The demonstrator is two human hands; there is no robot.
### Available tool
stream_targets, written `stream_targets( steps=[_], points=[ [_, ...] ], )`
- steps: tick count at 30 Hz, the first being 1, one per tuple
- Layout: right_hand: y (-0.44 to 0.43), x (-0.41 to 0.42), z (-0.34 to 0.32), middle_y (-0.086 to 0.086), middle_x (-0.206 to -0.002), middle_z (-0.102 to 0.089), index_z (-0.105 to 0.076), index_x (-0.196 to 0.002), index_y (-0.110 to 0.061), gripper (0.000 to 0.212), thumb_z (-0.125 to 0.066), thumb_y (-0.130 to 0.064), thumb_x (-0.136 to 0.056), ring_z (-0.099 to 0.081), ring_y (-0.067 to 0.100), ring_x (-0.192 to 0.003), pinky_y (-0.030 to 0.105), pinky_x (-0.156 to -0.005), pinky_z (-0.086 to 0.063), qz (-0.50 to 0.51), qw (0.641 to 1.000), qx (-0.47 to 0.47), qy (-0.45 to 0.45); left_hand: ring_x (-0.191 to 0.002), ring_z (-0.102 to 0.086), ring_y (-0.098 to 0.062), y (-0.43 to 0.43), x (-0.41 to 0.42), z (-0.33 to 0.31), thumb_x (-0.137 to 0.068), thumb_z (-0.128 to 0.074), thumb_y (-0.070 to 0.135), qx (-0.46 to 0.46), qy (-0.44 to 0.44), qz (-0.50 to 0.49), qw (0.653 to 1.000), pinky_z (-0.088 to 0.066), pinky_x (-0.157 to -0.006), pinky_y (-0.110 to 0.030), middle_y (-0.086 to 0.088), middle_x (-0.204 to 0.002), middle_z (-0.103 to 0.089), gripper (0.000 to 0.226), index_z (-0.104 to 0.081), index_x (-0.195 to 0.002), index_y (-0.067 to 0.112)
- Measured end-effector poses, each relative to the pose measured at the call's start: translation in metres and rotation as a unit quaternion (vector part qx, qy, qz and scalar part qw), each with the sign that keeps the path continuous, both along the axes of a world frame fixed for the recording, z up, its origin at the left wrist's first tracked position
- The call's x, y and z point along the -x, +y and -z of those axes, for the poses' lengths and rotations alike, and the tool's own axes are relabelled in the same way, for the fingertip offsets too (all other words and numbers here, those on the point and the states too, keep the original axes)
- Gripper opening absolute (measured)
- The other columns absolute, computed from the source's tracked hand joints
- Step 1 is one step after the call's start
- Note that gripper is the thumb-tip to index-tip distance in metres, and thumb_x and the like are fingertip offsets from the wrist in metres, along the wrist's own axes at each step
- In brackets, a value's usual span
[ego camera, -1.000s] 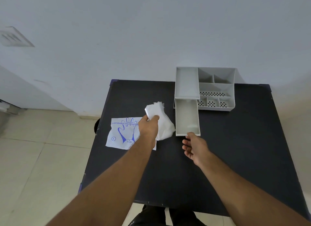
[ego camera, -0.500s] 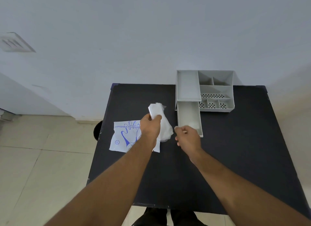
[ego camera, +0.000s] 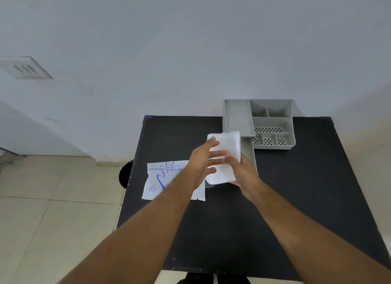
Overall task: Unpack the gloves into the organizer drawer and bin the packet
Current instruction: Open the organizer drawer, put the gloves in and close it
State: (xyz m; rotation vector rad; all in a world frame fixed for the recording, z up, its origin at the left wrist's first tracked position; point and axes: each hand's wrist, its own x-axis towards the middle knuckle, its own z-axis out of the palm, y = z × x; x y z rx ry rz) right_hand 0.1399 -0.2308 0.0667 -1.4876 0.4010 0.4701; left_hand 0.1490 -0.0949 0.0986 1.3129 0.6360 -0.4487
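Note:
A folded stack of translucent white gloves (ego camera: 229,145) is held between both hands above the black table (ego camera: 296,188). My left hand (ego camera: 203,163) grips its left side, fingers spread over the top. My right hand (ego camera: 241,171) holds it from below on the right. Just behind and right of the stack, the grey organizer (ego camera: 273,123) stands at the table's back edge with its drawer (ego camera: 250,154) pulled out; the gloves and my right hand hide most of the drawer. The flat white packet (ego camera: 163,182) with blue glove print lies on the table's left side, partly under my left forearm.
A dark round bin (ego camera: 125,175) sits on the tiled floor just off the table's left edge. A pale wall rises behind the table. A dark shape shows below the table's near edge.
My right hand left the drawer front and came left onto the glove stack. My left hand carried the stack right and up toward the drawer; both hands now hold it.

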Motion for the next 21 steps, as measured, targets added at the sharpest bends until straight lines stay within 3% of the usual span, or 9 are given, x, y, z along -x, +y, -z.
stream_targets(
  steps=[3,5,8,10,13,16,19,21],
  points=[
    [-0.011,-0.002,0.001,0.003,-0.111,-0.072,-0.064,-0.113,-0.028,0.018,-0.051,-0.022,-0.102,-0.069,0.025,-0.102,0.049,-0.086,-0.058,0.055,0.997,-0.032,0.042,-0.085,-0.073,-0.017,-0.002,-0.005,0.005,-0.097,-0.056,0.038,-0.09,0.003,-0.021,0.996,-0.05,-0.074,-0.034,0.002,-0.097,-0.076,0.027,-0.066,-0.116,0.022],
    [-0.016,-0.004,0.003,0.005,-0.114,-0.07,-0.061,-0.12,-0.023,0.02,-0.053,-0.021,-0.101,-0.067,0.028,-0.105,0.051,-0.088,-0.057,0.087,0.992,-0.058,0.068,-0.087,-0.068,-0.015,-0.001,-0.006,0.012,-0.097,-0.056,0.028,-0.164,-0.013,-0.04,0.985,-0.047,-0.061,-0.024,0.002,-0.103,-0.073,0.023,-0.066,-0.117,0.021],
    [-0.024,-0.005,0.002,0.009,-0.119,-0.069,-0.058,-0.127,-0.019,0.029,-0.056,-0.018,-0.098,-0.066,0.032,-0.109,0.054,-0.091,-0.056,0.121,0.982,-0.109,0.091,-0.102,-0.058,-0.015,0.003,-0.005,0.017,-0.098,-0.058,0.028,-0.2,-0.011,-0.022,0.979,-0.043,-0.064,-0.019,0.004,-0.125,-0.06,0.036,-0.055,-0.133,0.022],
    [-0.028,-0.005,-0.003,0.01,-0.115,-0.071,-0.06,-0.122,-0.018,0.025,-0.055,-0.015,-0.098,-0.067,0.034,-0.107,0.053,-0.09,-0.056,0.122,0.978,-0.139,0.1,-0.108,-0.059,-0.019,0.003,-0.007,0.018,-0.098,-0.058,0.035,-0.155,0.023,0.027,0.987,-0.046,-0.073,-0.026,0.002,-0.131,-0.058,0.045,-0.049,-0.139,0.021],
    [-0.033,-0.008,-0.004,0.013,-0.111,-0.074,-0.062,-0.114,-0.016,0.02,-0.054,-0.012,-0.096,-0.068,0.035,-0.105,0.057,-0.094,-0.053,0.115,0.974,-0.16,0.114,-0.1,-0.067,-0.024,0.003,-0.008,0.017,-0.098,-0.059,0.037,-0.004,0.081,0.042,0.996,-0.056,-0.084,-0.043,-0.004,-0.112,-0.069,0.029,-0.062,-0.119,0.018],
    [-0.038,-0.014,0.003,0.015,-0.114,-0.073,-0.063,-0.121,-0.011,0.028,-0.058,-0.014,-0.093,-0.069,0.037,-0.106,0.057,-0.094,-0.053,0.108,0.981,-0.108,0.119,-0.098,-0.069,-0.024,0.002,-0.015,0.028,-0.096,-0.064,0.029,-0.039,0.037,0.049,0.997,-0.058,-0.087,-0.047,-0.005,-0.112,-0.071,0.021,-0.066,-0.113,0.017],
    [-0.043,-0.019,0.007,0.009,-0.109,-0.073,-0.066,-0.115,-0.011,0.024,-0.059,-0.014,-0.093,-0.071,0.028,-0.096,0.044,-0.078,-0.06,0.095,0.991,0.013,0.092,-0.098,-0.068,-0.024,-0.005,-0.022,0.032,-0.095,-0.065,0.023,-0.11,0.006,0.065,0.992,-0.059,-0.086,-0.047,-0.005,-0.113,-0.07,0.017,-0.066,-0.111,0.018],
    [-0.044,-0.02,0.012,0.007,-0.112,-0.07,-0.065,-0.116,-0.011,0.025,-0.057,-0.011,-0.093,-0.069,0.025,-0.095,0.042,-0.075,-0.06,0.095,0.99,0.082,0.065,-0.098,-0.067,-0.023,-0.007,-0.025,0.034,-0.096,-0.064,0.024,-0.13,0.001,0.078,0.988,-0.059,-0.085,-0.045,-0.005,-0.115,-0.068,0.022,-0.065,-0.117,0.017]
  ],
)
